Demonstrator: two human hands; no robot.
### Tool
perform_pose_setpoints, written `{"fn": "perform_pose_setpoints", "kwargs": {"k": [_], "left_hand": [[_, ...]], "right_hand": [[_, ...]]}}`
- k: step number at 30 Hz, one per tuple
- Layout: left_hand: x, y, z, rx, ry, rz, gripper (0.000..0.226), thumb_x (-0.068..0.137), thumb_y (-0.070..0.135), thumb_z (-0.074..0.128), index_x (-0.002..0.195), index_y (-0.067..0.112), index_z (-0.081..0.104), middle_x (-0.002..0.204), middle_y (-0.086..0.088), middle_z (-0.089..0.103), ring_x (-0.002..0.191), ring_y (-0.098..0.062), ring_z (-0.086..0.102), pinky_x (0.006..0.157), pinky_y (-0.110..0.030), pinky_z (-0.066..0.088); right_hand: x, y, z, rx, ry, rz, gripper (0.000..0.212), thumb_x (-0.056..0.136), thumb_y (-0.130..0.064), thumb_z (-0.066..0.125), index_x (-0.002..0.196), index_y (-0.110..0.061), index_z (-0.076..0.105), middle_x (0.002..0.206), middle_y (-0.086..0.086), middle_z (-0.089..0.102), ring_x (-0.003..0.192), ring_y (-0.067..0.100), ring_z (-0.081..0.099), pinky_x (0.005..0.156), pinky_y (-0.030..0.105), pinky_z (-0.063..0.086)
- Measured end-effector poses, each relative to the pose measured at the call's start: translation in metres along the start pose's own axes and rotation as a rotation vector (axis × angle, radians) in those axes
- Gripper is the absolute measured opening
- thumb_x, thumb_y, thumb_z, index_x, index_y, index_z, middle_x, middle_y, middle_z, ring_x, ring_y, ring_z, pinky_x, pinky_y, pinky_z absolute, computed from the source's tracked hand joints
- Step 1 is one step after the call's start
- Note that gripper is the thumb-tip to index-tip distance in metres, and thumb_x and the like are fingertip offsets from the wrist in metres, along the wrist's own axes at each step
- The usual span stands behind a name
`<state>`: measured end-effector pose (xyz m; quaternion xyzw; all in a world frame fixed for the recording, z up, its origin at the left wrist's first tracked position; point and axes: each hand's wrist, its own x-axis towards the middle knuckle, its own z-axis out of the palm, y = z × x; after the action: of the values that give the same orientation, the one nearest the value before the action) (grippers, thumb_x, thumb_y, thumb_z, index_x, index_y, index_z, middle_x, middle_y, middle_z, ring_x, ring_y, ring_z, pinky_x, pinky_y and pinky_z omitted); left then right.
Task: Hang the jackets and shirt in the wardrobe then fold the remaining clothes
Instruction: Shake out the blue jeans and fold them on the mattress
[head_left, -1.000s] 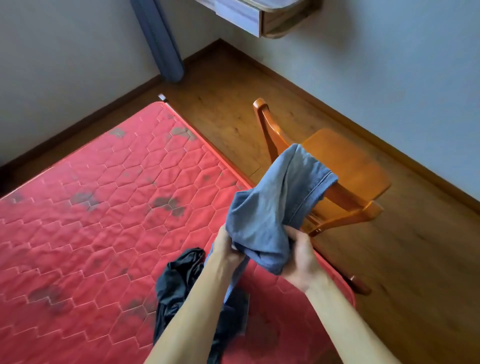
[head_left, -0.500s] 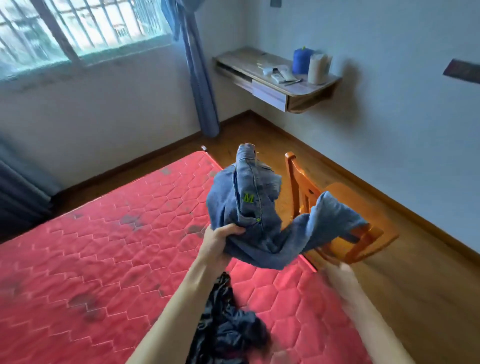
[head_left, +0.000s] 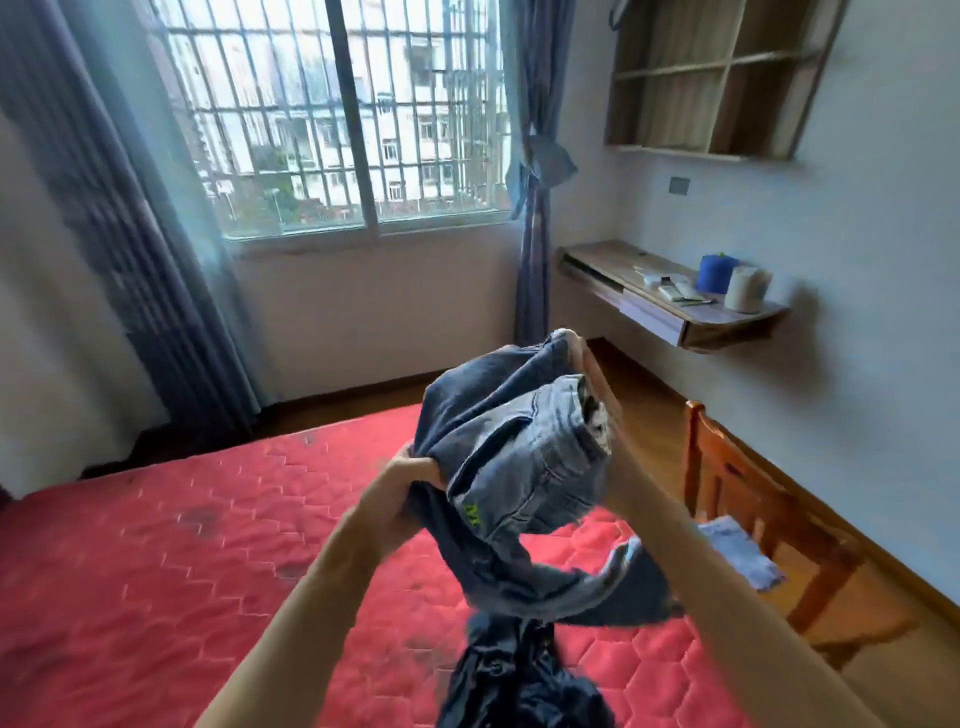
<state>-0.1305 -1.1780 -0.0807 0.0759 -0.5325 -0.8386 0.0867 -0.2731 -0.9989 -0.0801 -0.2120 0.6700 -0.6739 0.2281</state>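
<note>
Jeans (head_left: 519, 467) held up in both hands over the red mattress (head_left: 156, 571), likely being straightened out for folding.

Left to right: the mattress fills the lower left and probably serves as the folding surface. The left hand (head_left: 410, 470) clamps a bunch of denim at the bundle's left edge. The jeans hang twisted in the air between the hands, one leg trailing down, so they look lifted to shake loose. A dark garment (head_left: 519, 680) lies crumpled on the mattress directly beneath, not yet folded. The right hand (head_left: 595, 376), blurred and raised higher, seems to pinch the waistband. The hands are apart, each closed on denim. A wooden chair (head_left: 737, 493) stands just beside the bed with a light blue cloth (head_left: 737, 556) on its seat. No wardrobe is in view.
</note>
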Motion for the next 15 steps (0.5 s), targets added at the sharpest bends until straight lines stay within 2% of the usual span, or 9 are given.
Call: {"fn": "perform_pose_setpoints", "kwargs": {"k": [1, 3, 5, 6, 8, 10, 11, 13, 15], "left_hand": [[-0.013, 0.01, -0.011, 0.009, 0.037, 0.005, 0.054, 0.045, -0.002, 0.057, 0.096, 0.004, 0.073, 0.084, -0.015, 0.07, 0.069, -0.026, 0.068, 0.061, -0.03, 0.056], [-0.035, 0.028, -0.031, 0.082, 0.123, 0.009, 0.043, 0.058, 0.0, 0.056, 0.096, 0.005, 0.074, 0.091, -0.017, 0.068, 0.075, -0.029, 0.064, 0.067, -0.031, 0.053], [-0.054, 0.044, -0.046, 0.203, 0.226, 0.006, 0.041, 0.068, 0.008, 0.062, 0.107, 0.001, 0.07, 0.111, -0.024, 0.065, 0.094, -0.034, 0.061, 0.084, -0.042, 0.049], [-0.061, 0.049, -0.052, 0.293, 0.269, 0.011, 0.047, 0.069, 0.016, 0.068, 0.114, 0.001, 0.066, 0.121, -0.024, 0.065, 0.104, -0.033, 0.062, 0.092, -0.044, 0.048], [-0.084, 0.059, -0.06, 0.574, 0.405, 0.067, 0.078, 0.058, 0.045, 0.079, 0.126, 0.013, 0.059, 0.129, -0.01, 0.066, 0.115, -0.025, 0.063, 0.101, -0.043, 0.05], [-0.111, 0.068, -0.061, 0.72, 0.653, 0.212, 0.102, 0.052, 0.068, 0.072, 0.139, 0.022, 0.046, 0.136, -0.002, 0.057, 0.114, -0.018, 0.062, 0.099, -0.039, 0.051], [-0.125, 0.07, -0.059, 0.696, 0.744, 0.361, 0.095, 0.06, 0.071, 0.066, 0.14, 0.025, 0.046, 0.134, 0.001, 0.057, 0.114, -0.017, 0.061, 0.097, -0.036, 0.051], [-0.152, 0.071, -0.041, 0.631, 0.656, 0.638, 0.068, 0.081, 0.06, 0.056, 0.138, 0.025, 0.05, 0.128, 0.004, 0.064, 0.116, -0.014, 0.061, 0.097, -0.027, 0.048], [-0.166, 0.071, -0.019, 0.746, 0.473, 0.708, 0.064, 0.085, 0.041, 0.064, 0.142, 0.02, 0.046, 0.129, 0.005, 0.064, 0.12, -0.01, 0.06, 0.099, -0.023, 0.047]], "right_hand": [[-0.001, -0.006, 0.017, 0.087, -0.039, -0.061, 0.022, 0.105, -0.015, 0.037, 0.104, -0.024, 0.058, 0.093, -0.009, 0.069, 0.087, 0.002, 0.069, 0.072, 0.017, 0.054], [-0.017, -0.03, 0.053, 0.161, -0.133, -0.22, 0.038, 0.105, -0.006, 0.024, 0.106, -0.01, 0.061, 0.086, -0.005, 0.074, 0.084, 0.011, 0.069, 0.071, 0.021, 0.054], [-0.023, -0.042, 0.086, 0.145, -0.149, -0.337, 0.035, 0.1, -0.002, 0.033, 0.105, -0.006, 0.067, 0.093, 0.005, 0.074, 0.088, 0.018, 0.07, 0.077, 0.029, 0.056], [-0.028, -0.048, 0.098, 0.133, -0.179, -0.385, 0.028, 0.097, -0.003, 0.042, 0.105, -0.009, 0.069, 0.094, 0.004, 0.074, 0.088, 0.018, 0.069, 0.08, 0.034, 0.055], [-0.032, -0.05, 0.124, 0.097, -0.094, -0.459, 0.019, 0.09, -0.012, 0.055, 0.103, -0.017, 0.068, 0.089, -0.006, 0.075, 0.084, 0.011, 0.069, 0.081, 0.038, 0.055], [-0.035, -0.055, 0.145, 0.035, -0.056, -0.567, 0.023, 0.079, -0.023, 0.062, 0.101, -0.03, 0.067, 0.087, -0.019, 0.072, 0.082, 0.0, 0.065, 0.079, 0.024, 0.053], [-0.038, -0.06, 0.155, -0.018, -0.033, -0.589, 0.029, 0.075, -0.023, 0.062, 0.097, -0.042, 0.067, 0.086, -0.03, 0.068, 0.079, -0.009, 0.062, 0.075, 0.013, 0.05], [-0.036, -0.063, 0.169, -0.075, -0.028, -0.513, 0.047, 0.076, -0.018, 0.057, 0.086, -0.064, 0.06, 0.081, -0.047, 0.058, 0.074, -0.021, 0.056, 0.068, 0.002, 0.044], [-0.037, -0.072, 0.184, -0.004, -0.099, -0.492, 0.039, 0.078, -0.022, 0.055, 0.078, -0.06, 0.063, 0.073, -0.039, 0.062, 0.069, -0.015, 0.058, 0.064, 0.005, 0.046]]}}
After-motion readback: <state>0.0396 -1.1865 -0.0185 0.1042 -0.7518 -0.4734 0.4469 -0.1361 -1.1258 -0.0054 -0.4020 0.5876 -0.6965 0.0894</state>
